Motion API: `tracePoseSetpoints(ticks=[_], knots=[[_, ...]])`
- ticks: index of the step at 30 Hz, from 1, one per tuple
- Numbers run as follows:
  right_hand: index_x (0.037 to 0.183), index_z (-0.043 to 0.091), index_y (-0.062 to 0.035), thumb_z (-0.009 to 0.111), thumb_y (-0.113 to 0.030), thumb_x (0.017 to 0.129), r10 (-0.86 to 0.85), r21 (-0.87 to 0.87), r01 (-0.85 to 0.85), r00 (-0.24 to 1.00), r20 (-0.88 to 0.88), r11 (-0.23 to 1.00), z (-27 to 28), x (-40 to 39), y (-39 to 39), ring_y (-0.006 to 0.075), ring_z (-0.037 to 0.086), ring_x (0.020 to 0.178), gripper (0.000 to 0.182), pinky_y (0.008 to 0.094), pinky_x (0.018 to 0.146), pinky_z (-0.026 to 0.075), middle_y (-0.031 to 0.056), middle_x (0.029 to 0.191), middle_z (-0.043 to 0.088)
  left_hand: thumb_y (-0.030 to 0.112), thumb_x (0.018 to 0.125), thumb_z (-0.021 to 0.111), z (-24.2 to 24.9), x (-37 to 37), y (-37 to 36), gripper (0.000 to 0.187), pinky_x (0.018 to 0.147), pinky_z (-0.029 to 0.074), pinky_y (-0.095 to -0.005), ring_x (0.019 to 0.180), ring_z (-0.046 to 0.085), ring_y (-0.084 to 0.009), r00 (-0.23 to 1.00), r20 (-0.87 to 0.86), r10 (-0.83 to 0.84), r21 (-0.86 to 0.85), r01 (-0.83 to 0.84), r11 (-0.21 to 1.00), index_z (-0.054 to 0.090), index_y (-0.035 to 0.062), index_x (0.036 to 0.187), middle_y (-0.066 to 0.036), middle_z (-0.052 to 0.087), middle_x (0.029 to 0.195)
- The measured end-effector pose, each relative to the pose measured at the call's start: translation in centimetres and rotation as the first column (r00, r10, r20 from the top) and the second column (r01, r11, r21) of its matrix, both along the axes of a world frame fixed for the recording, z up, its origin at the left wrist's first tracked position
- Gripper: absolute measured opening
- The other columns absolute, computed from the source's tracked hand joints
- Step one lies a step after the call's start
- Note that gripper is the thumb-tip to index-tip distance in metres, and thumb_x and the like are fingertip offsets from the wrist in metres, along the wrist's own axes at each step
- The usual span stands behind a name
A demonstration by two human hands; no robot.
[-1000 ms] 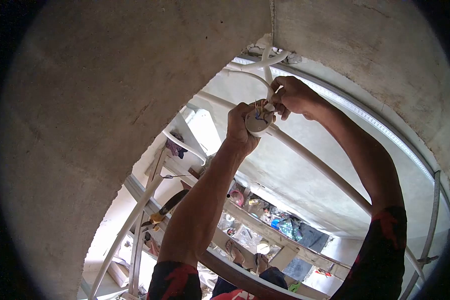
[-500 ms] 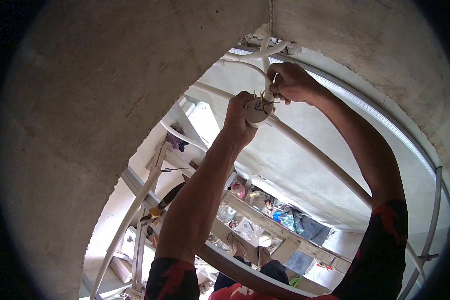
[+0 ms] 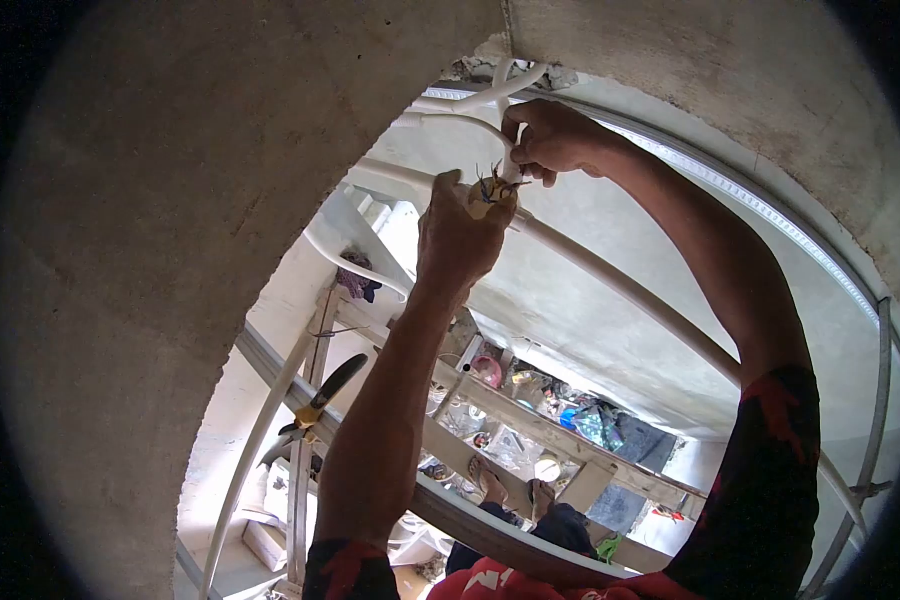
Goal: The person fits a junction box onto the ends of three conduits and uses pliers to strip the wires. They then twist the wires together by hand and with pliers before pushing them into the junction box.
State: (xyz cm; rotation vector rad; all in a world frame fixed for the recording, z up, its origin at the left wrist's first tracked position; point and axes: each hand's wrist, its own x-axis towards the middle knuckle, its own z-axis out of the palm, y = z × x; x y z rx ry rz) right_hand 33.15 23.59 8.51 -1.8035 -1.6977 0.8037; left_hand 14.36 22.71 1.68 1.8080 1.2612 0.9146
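Observation:
My left hand (image 3: pixel 460 235) is wrapped round a small, pale round junction box (image 3: pixel 488 207), hiding much of its side. Several dark and coloured wire ends (image 3: pixel 497 185) stick out of the box's open face. Just above it, my right hand (image 3: pixel 555 140) has its fingers curled on a white conduit (image 3: pixel 512 165) that meets the box. A thicker straight white pipe (image 3: pixel 610 270) runs from the box down to the right, and another length of pipe (image 3: pixel 395 172) leads off to the left.
A yellow-and-black hand tool (image 3: pixel 315 408) rests at a metal rail (image 3: pixel 270 365) on the left. Rough concrete (image 3: pixel 170 200) borders the opening. My feet (image 3: pixel 490 482) stand on wooden planks, with clutter (image 3: pixel 590 425) far below. A curved metal channel (image 3: pixel 770 200) passes on the right.
Both hands and the box have shifted slightly left and up in view. My left hand has turned, its back now covering more of the box. The right hand keeps its hold on the conduit.

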Motion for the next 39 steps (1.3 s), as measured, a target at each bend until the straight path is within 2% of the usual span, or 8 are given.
tracePoseSetpoints(ticks=[10,13,17,19,26,28,37,39], knots=[[0.101,0.056,0.0022,0.061,-0.003,0.098,0.015,0.001,-0.015,1.000,0.004,1.000,0.3,-0.1,0.0,0.0168,0.066,0.060,0.008,0.0307,0.046,0.054,0.0145,0.076,0.069,0.031,0.083,0.080,1.0,-0.1,1.8,0.040,0.058,0.063,-0.0311,0.068,0.071,-0.0177,0.984,-0.160,-0.081,0.128,0.102,0.987,0.068,-0.0017,0.102,-0.012,0.073,0.085],[0.100,0.057,0.0021,0.063,-0.002,0.096,0.028,0.011,-0.028,0.998,0.061,1.000,0.5,-0.4,0.1,0.0172,0.066,0.057,0.008,0.0311,0.045,0.054,0.0139,0.074,0.069,0.033,0.077,0.083,1.5,0.4,1.5,0.040,0.083,0.055,-0.0457,0.087,0.073,-0.0340,0.980,-0.194,-0.040,0.116,0.063,0.991,0.070,0.0021,0.099,-0.018,0.075,0.089],[0.098,0.056,0.0016,0.064,-0.002,0.095,0.044,0.063,-0.051,0.993,0.106,0.997,0.7,-0.4,-0.1,0.0170,0.065,0.056,0.009,0.0315,0.044,0.054,0.0133,0.073,0.068,0.033,0.078,0.083,1.8,0.5,1.3,0.038,0.083,0.054,-0.0469,0.089,0.073,-0.0355,0.969,-0.245,-0.034,0.153,0.073,0.985,0.068,0.0028,0.095,-0.019,0.075,0.090],[0.099,0.056,0.0013,0.063,-0.003,0.095,0.052,0.052,-0.057,0.994,0.096,0.997,0.6,-0.3,0.0,0.0167,0.065,0.057,0.009,0.0315,0.044,0.054,0.0135,0.074,0.068,0.027,0.083,0.078,1.1,0.5,1.8,0.034,0.056,0.064,-0.0325,0.072,0.072,-0.0178,0.982,-0.170,-0.085,0.126,0.107,0.986,0.067,0.0005,0.103,-0.014,0.074,0.088],[0.107,0.058,-0.0006,0.059,-0.004,0.100,-0.028,-0.018,0.028,1.000,0.000,0.999,-0.1,-0.4,-0.3,0.0147,0.063,0.063,0.008,0.0294,0.048,0.054,0.0114,0.077,0.066,0.018,0.083,0.080,0.7,0.5,1.9,0.031,0.059,0.066,-0.0332,0.081,0.072,-0.0194,0.990,-0.105,-0.091,0.054,0.097,0.994,0.066,0.0019,0.105,-0.014,0.072,0.099],[0.110,0.058,-0.0008,0.058,-0.004,0.101,-0.050,-0.036,0.049,0.997,-0.051,0.998,-0.3,-0.4,-0.4,0.0143,0.062,0.064,0.010,0.0291,0.049,0.054,0.0107,0.077,0.066,0.025,0.080,0.079,0.5,0.5,1.9,0.031,0.086,0.053,-0.0464,0.090,0.072,-0.0335,0.995,-0.075,-0.065,0.030,0.067,0.997,0.068,0.0034,0.099,-0.017,0.075,0.094],[0.119,0.055,-0.0015,0.055,-0.006,0.103,-0.053,-0.026,0.050,0.991,-0.120,0.998,-1.3,-0.3,-0.9,0.0136,0.061,0.064,0.017,0.0291,0.050,0.052,0.0100,0.077,0.065,0.020,0.085,0.076,0.2,0.7,2.4,0.026,0.061,0.067,-0.0339,0.081,0.072,-0.0194,0.995,-0.077,-0.066,-0.001,0.066,0.998,0.066,0.0039,0.103,-0.014,0.071,0.099],[0.122,0.052,-0.0006,0.055,-0.006,0.103,-0.116,-0.046,0.108,0.970,-0.213,0.993,-1.5,-0.4,-1.2,0.0145,0.060,0.064,0.020,0.0300,0.052,0.052,0.0099,0.077,0.064,0.019,0.083,0.074,0.3,0.5,2.1,0.024,0.073,0.060,-0.0400,0.087,0.072,-0.0261,0.996,-0.072,-0.058,-0.019,0.057,0.998,0.067,0.0053,0.101,-0.016,0.072,0.098]])
